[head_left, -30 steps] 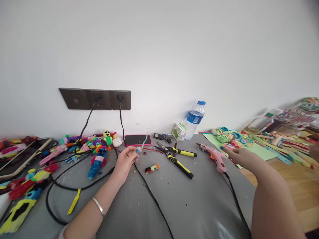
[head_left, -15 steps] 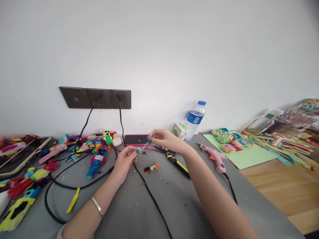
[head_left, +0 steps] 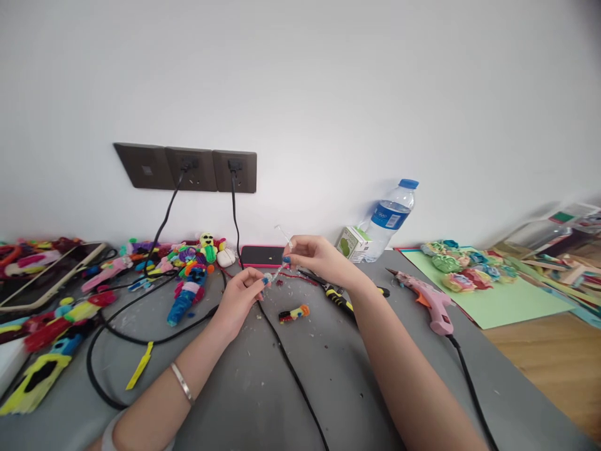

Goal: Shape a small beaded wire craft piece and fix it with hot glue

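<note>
- The grey table [head_left: 328, 376] lay below both sets of fingers, scattered with small crumbs; working above it, as the fingers did, seemed sensible for keeping debris off a fine piece.
- The black cable [head_left: 291, 364] ran from below the left fingertips toward the body; keeping wrists and forearms from dragging it looked wise.
- The water bottle [head_left: 389, 219] leaned behind and to the right of the right fingers, well apart from them.
- The pink glue gun [head_left: 429, 300] lay farther right of those fingers, its nozzle pointing away from the body; that gap probably suited delicate handling.
- The pliers [head_left: 337, 295] lay under the right wrist, partly hidden, so a raised wrist was likely the safer posture.
- The right hand [head_left: 319, 258] had thumb and fingers narrowed in a pinch on the strand, slightly higher than the left.
- The left hand [head_left: 241, 300] pinched the strand's lower end between thumb and forefinger; a steady anchor there probably mattered most.
- The phone [head_left: 263, 255] lay just behind the fingertips.
- The small multicoloured piece [head_left: 294, 313] lay nearer the body than the fingertips, touched by neither hand.
- The pale strand [head_left: 280, 271] spanned the two pinches, its free end curling above the right fingertips; light, even tension seemed best for so thin a thing.
</note>
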The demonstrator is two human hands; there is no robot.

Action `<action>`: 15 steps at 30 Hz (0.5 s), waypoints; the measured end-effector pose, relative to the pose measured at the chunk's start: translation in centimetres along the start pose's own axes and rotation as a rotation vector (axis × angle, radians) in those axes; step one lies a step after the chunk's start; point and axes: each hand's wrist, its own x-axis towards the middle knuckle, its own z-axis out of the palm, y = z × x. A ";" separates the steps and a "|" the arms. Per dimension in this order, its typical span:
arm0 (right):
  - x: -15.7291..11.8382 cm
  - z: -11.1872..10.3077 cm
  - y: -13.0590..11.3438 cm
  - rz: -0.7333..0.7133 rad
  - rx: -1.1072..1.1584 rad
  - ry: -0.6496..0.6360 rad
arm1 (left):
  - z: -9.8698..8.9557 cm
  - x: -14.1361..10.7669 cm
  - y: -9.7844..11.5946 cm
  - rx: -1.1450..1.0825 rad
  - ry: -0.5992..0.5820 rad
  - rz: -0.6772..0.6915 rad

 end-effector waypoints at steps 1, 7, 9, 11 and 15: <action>0.1 0.1 0.1 0.000 0.003 0.014 | 0.0 0.0 0.0 0.017 0.001 0.001; 0.2 0.3 0.3 0.008 -0.001 0.051 | -0.1 -0.1 -0.3 0.045 0.001 0.007; 0.3 0.3 0.4 0.006 -0.005 0.056 | -0.1 0.0 -0.4 0.049 -0.018 0.026; 0.3 0.3 0.5 -0.002 -0.004 0.059 | -0.2 0.1 -0.6 0.055 -0.030 0.043; 0.4 0.5 0.6 -0.009 0.007 0.060 | -0.2 0.1 -0.6 0.089 -0.038 0.050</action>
